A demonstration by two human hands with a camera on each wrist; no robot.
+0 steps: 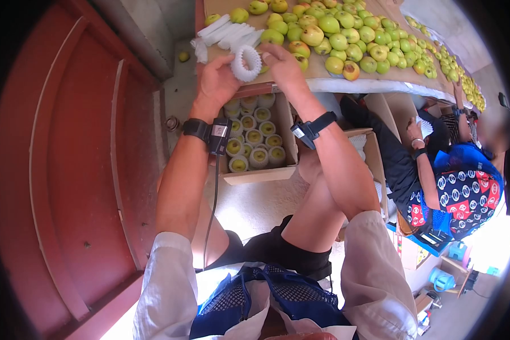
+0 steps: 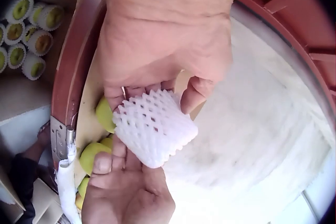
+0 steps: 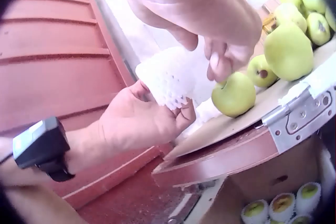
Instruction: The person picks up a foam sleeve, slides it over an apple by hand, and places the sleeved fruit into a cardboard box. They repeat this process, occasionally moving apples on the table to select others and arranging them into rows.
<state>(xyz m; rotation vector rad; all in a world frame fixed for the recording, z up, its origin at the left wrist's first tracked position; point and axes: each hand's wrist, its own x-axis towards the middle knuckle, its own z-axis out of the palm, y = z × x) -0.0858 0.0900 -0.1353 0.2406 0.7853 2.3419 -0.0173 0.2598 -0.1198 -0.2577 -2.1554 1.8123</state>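
My left hand (image 1: 218,82) grips a white foam net sleeve (image 1: 246,63) by its side, over the edge of the table. The sleeve is puffed into a short tube with a toothed rim, and in the head view its round opening faces up. Close beside it is my right hand (image 1: 286,71), its fingers loosely bent and no object visible in them. In the right wrist view, a green apple (image 3: 233,95) sits just below the right fingertips (image 3: 220,69). More flattened foam sleeves (image 1: 226,33) lie on the table past my left hand.
Many green and reddish apples (image 1: 345,39) cover the cardboard-lined table. Below its edge stands a cardboard box (image 1: 292,161) of sleeved apples (image 1: 254,136). A red panelled door (image 1: 68,170) is at left. Another person (image 1: 459,181) sits at right, holding a foam sleeve (image 1: 424,128).
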